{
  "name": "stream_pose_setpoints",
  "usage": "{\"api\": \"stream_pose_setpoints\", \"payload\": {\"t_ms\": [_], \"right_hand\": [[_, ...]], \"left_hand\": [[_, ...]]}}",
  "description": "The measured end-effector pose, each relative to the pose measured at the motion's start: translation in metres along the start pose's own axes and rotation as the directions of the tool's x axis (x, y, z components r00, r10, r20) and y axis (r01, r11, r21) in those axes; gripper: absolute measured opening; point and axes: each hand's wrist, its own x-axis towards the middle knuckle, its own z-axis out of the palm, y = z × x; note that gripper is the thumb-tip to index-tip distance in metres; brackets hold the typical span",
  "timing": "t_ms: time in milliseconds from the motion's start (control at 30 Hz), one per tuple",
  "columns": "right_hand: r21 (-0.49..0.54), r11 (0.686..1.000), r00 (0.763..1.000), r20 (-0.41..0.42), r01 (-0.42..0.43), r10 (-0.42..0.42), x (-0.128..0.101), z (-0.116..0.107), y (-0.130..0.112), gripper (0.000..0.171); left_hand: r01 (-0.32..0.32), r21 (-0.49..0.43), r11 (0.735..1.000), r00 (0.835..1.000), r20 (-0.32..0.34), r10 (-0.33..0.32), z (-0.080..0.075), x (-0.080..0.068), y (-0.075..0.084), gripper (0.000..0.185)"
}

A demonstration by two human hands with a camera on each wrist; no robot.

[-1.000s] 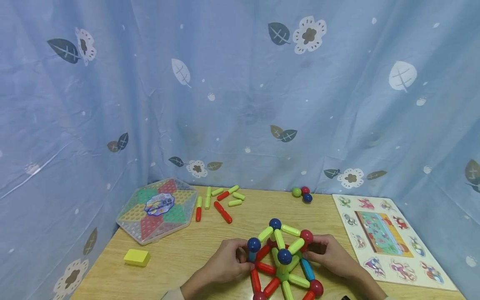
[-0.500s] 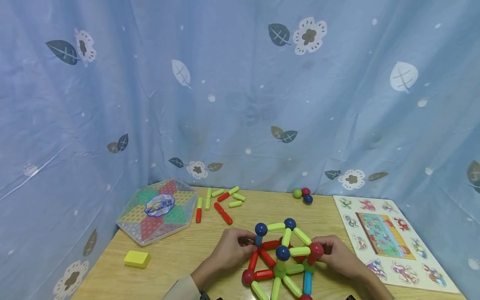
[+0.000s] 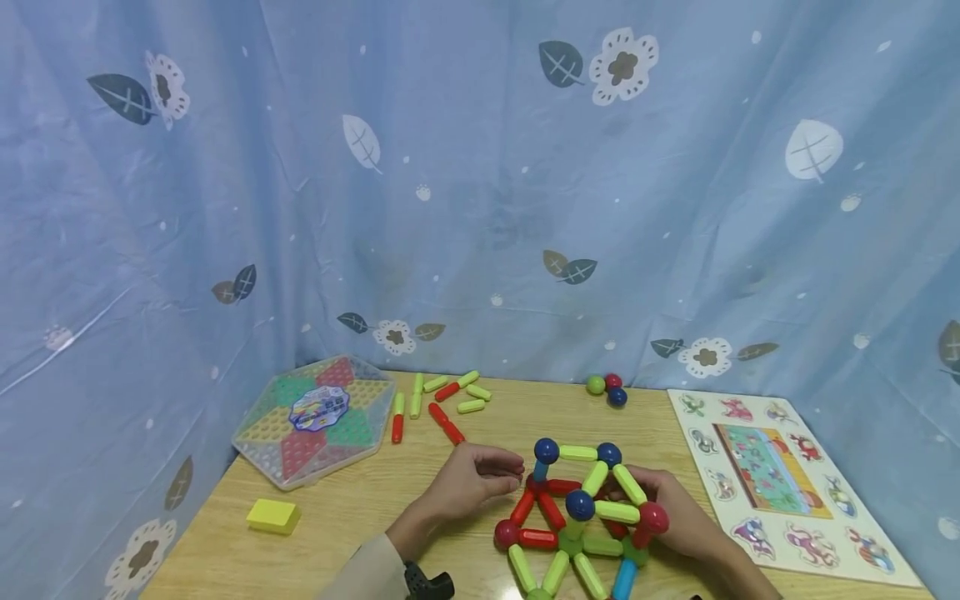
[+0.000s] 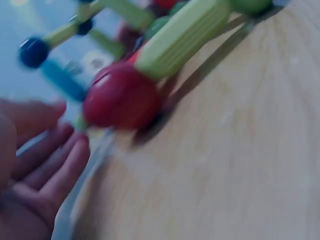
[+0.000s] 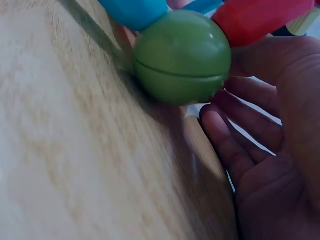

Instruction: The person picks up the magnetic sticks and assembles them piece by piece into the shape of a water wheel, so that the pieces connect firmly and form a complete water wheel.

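Note:
A frame of magnetic rods and balls (image 3: 571, 543) stands on the wooden table, with a wheel-like base and a raised ring of yellow-green rods topped by blue balls and one red ball. Just left of it, my left hand (image 3: 468, 483) has loosely extended fingers and holds nothing. A red ball (image 4: 120, 97) of the base is close by its fingertips in the left wrist view. At the frame's right side, my right hand (image 3: 670, 512) grips the lower part, its fingers partly hidden behind rods. The right wrist view shows thumb and fingers around a green ball (image 5: 182, 57).
Several loose red and yellow-green rods (image 3: 447, 423) lie at the back. Green, red and blue balls (image 3: 617, 397) sit by the curtain. A hexagonal game board (image 3: 352, 427) and a yellow block (image 3: 273, 517) are at left, a picture puzzle board (image 3: 795, 533) at right.
The rod-and-ball frame has turned and shifted slightly right. My left hand has let go of its blue rod corner and opened; my right hand has stayed at its right side.

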Motion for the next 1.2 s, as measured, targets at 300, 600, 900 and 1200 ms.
{"api": "stream_pose_setpoints", "payload": {"t_ms": [300,600,900,1200], "right_hand": [[0.023,0.999,1.0,0.006,0.022,-0.022,0.0,-0.003,0.003,0.039],[0.047,0.999,1.0,0.015,0.016,-0.017,0.005,-0.002,0.004,0.043],[0.055,0.998,1.0,0.006,0.019,-0.02,0.004,-0.003,0.002,0.038],[0.119,0.993,1.0,0.007,0.02,-0.021,0.001,-0.001,0.004,0.041]], "left_hand": [[-0.076,-0.18,0.981,0.993,0.072,0.09,-0.085,-0.034,0.007,0.049],[-0.115,-0.073,0.991,0.993,0.0,0.115,-0.154,-0.055,0.011,0.049],[0.12,0.618,0.777,0.915,-0.372,0.155,-0.144,-0.044,0.006,0.037],[0.203,0.922,0.331,0.903,-0.307,0.301,-0.106,-0.028,-0.002,0.004]]}}
